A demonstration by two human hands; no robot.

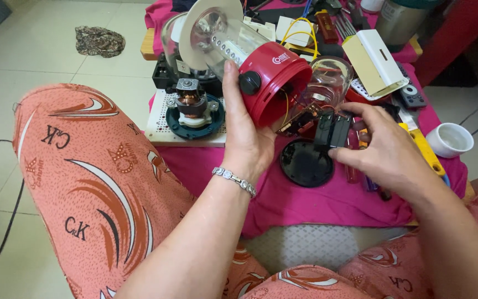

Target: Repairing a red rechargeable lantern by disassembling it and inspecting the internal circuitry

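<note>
My left hand (244, 130) grips a red lantern-like lamp (264, 72) with a clear tube and a white top disc, tilted so its open base faces right. Wires run out of the base to a small circuit board (305, 123). My right hand (380, 147) holds a black rectangular battery block (332, 130) just beside that open base. A round black base cover (306, 163) lies on the pink cloth (316, 202) under both hands.
An electric motor on a dark round mount (193, 108) sits on a white perforated board (159, 124). A white cup (449, 139), a remote control (410, 94), a cream box (374, 61), tools and wires crowd the low table. My patterned orange knee (89, 177) rises at left.
</note>
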